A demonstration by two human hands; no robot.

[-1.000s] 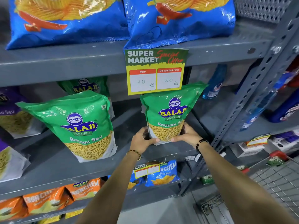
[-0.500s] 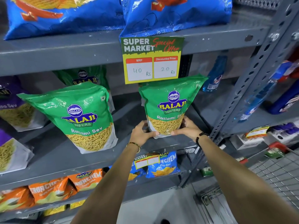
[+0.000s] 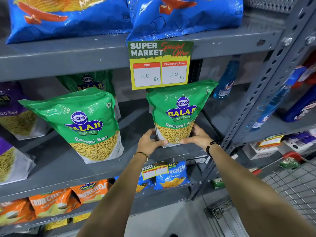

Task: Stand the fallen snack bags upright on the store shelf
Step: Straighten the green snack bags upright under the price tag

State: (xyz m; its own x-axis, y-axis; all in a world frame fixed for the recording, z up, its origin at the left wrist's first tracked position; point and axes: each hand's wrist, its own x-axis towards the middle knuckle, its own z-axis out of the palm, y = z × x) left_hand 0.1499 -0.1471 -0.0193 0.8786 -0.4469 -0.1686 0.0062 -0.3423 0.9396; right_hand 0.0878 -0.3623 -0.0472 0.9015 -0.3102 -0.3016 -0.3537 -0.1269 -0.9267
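A green Ratlami Sev bag (image 3: 179, 110) stands upright near the front of the middle grey shelf (image 3: 71, 170), right of centre. My left hand (image 3: 149, 142) grips its lower left corner and my right hand (image 3: 199, 135) grips its lower right corner, thumbs across the front. A second green Ratlami Sev bag (image 3: 85, 124) stands upright to the left, leaning back a little. A third green bag (image 3: 89, 82) stands behind it, partly hidden. Purple sev bags (image 3: 13, 108) stand at the far left.
A yellow price card (image 3: 159, 65) hangs from the upper shelf edge just above the held bag. Blue chip bags (image 3: 184, 16) lie on the top shelf. Orange and blue Crunchem bags (image 3: 92, 190) fill the lower shelf. Blue bottles (image 3: 225, 81) and a wire cart (image 3: 294, 183) are at the right.
The held bag stays in place between both hands; they shift only slightly at its base. The view has dropped a little, so the shelves sit higher in frame.
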